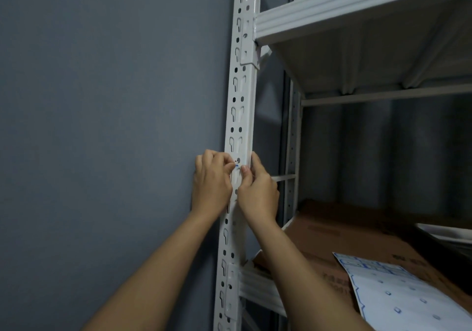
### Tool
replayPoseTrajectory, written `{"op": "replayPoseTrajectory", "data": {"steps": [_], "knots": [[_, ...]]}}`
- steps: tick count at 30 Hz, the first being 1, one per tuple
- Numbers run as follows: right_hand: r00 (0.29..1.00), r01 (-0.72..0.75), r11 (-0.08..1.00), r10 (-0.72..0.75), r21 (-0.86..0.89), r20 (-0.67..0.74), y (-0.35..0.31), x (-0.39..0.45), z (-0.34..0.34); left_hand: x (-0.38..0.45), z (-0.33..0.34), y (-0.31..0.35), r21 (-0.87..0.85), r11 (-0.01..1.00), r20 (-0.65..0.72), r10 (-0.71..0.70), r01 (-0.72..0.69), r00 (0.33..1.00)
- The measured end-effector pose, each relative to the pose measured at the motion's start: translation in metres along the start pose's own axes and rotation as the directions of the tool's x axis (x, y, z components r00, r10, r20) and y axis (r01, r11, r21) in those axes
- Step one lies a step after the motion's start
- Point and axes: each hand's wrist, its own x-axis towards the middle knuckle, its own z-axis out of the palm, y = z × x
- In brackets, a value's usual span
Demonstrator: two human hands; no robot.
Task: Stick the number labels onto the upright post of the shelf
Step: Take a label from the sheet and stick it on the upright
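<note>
Label (237,165) mostly hidden between left hand (212,182) and right hand (258,190) on post (242,88); number unreadable. Label sheet (398,295) right of post cut off, print too small.

Your two hands are up on the white upright post (238,116) of the shelf. Your left hand (212,182) sits on the left side of the post, with its fingers curled and pinching a small label (236,165) with a blue edge. Your right hand (258,190) is on the right side, its thumb pressing on the post just beside the label. The post has rows of holes and slots. A gray wall (102,101) is behind it. Lower down on the right, a label sheet (398,295) lies on a brown cardboard box (332,233) on the shelf board. Another shelf board (357,6) is above.
</note>
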Motion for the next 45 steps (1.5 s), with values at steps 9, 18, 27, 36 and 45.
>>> {"op": "replayPoseTrajectory", "data": {"steps": [9,18,27,36,45], "knots": [[1.000,-0.006,1.000,0.006,0.009,0.020,-0.001,0.001,0.001,-0.011,-0.001,-0.005,-0.108,0.994,-0.183,-0.050,0.030,0.982],[1.000,0.002,0.999,-0.002,0.035,-0.006,0.005,0.002,0.004,-0.007,0.000,-0.007,-0.015,0.997,-0.148,0.071,-0.074,0.986],[0.999,0.043,0.999,-0.043,-0.004,0.008,0.009,0.006,0.001,0.002,-0.010,-0.010,0.124,0.980,-0.069,0.167,-0.158,0.984],[0.998,0.033,0.999,-0.032,-0.011,0.052,0.008,0.007,-0.003,0.004,-0.014,0.002,0.210,0.968,-0.019,0.144,-0.137,0.989],[0.999,0.020,1.000,-0.019,-0.020,0.048,0.005,0.005,-0.004,0.006,-0.013,0.012,0.273,0.958,0.011,0.089,-0.089,0.996]]}}
